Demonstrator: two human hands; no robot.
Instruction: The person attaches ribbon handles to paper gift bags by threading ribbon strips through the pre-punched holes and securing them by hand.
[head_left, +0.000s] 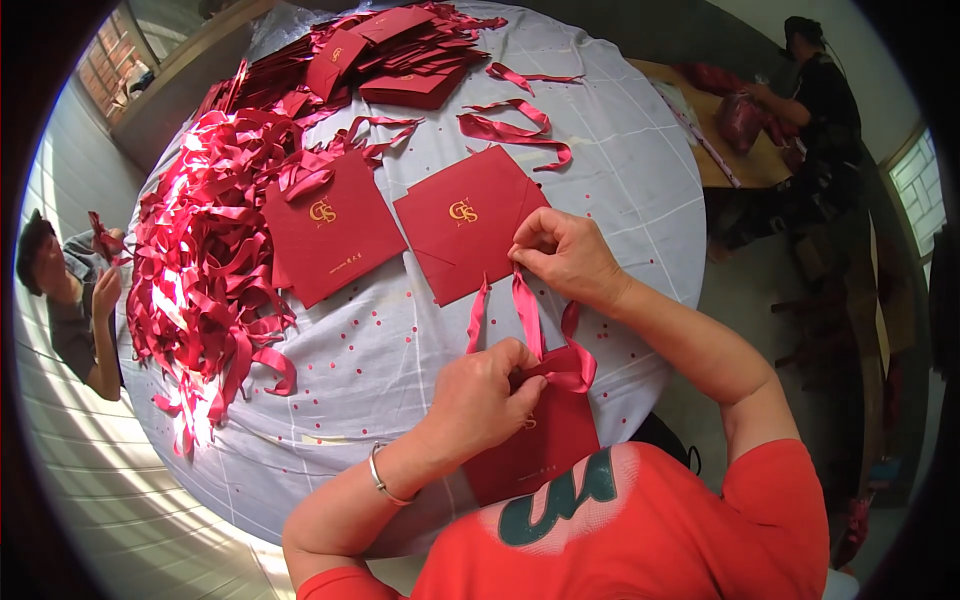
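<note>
My right hand [570, 255] is closed, pinching the upper end of a red satin ribbon [527, 315] at the lower right edge of a flat red paper gift bag [462, 222]. A second ribbon length [478, 312] hangs from that bag's lower edge. Nearer to me, my left hand [482, 392] closes on ribbon at the top of another red gift bag [545, 445], which lies against my front. Whether its fingers also grip that bag's edge is hidden. A ribbon loop [572, 368] curls beside the left fingertips.
Another flat bag [335, 235] lies left of the middle one. A large heap of ribbons [205, 260] covers the table's left side, with stacked bags [415, 85] behind. Loose ribbons [515, 128] and red paper dots lie on the white tablecloth [620, 180]. Two other people [815, 110] work nearby.
</note>
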